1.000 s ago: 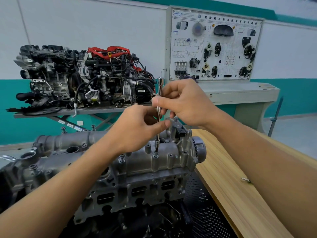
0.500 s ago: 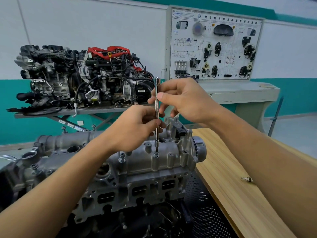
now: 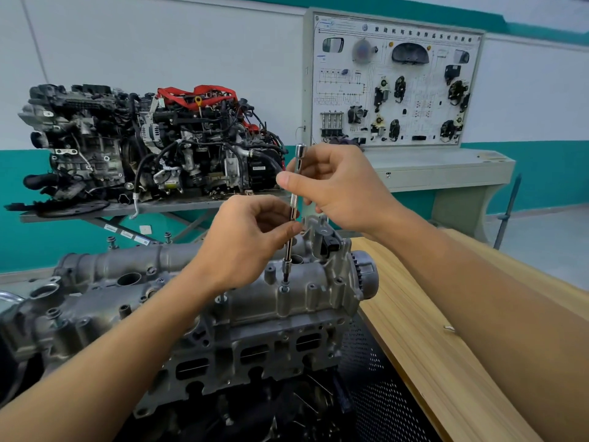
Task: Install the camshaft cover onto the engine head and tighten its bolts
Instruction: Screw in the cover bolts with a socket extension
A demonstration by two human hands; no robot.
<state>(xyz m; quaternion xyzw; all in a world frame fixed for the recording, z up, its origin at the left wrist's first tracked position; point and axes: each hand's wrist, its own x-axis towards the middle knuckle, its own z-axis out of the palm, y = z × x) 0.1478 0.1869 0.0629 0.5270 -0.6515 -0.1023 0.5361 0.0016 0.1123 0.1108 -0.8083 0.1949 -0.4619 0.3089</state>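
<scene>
Just pinching the extension bar, right hand up top, left hand lower down, holding its tip on a bolt in the camshaft cover.

Bright, even indoor light falls from above, leaving only soft shadows under the engine head and in its ports. The chrome tool carries small glints. The wide lens bows the wall stripe and table edge; the forearms near the lower corners look stretched and slightly soft. Print on the far panel is unreadable.
</scene>
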